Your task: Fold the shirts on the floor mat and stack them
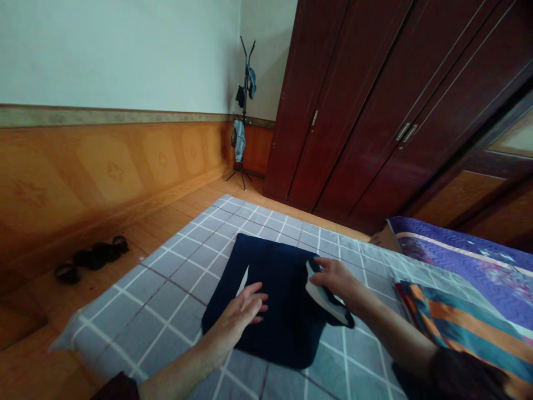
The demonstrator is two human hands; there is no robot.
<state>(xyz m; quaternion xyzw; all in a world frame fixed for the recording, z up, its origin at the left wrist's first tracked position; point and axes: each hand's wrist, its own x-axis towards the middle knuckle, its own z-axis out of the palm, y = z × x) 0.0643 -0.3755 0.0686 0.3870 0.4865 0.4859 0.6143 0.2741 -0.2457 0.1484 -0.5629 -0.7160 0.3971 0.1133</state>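
A dark navy garment (275,305) lies folded into a rough rectangle on the grey checked bedsheet (166,300). White strips show on its left part and on its right edge. My right hand (335,278) pinches that right edge, which stands raised off the sheet and shows a white band with dark cloth around it. My left hand (245,308) is over the left part of the garment, by the white strip, with its fingers loosely bent and apart. Whether the left fingertips touch the cloth, I cannot tell.
To the right lies folded cloth with orange and teal stripes (462,314), near a purple patterned cover (470,261). Dark red wardrobes (353,100) stand behind the bed. A coat rack (245,111) is in the corner, and dark shoes (94,258) are on the floor at left.
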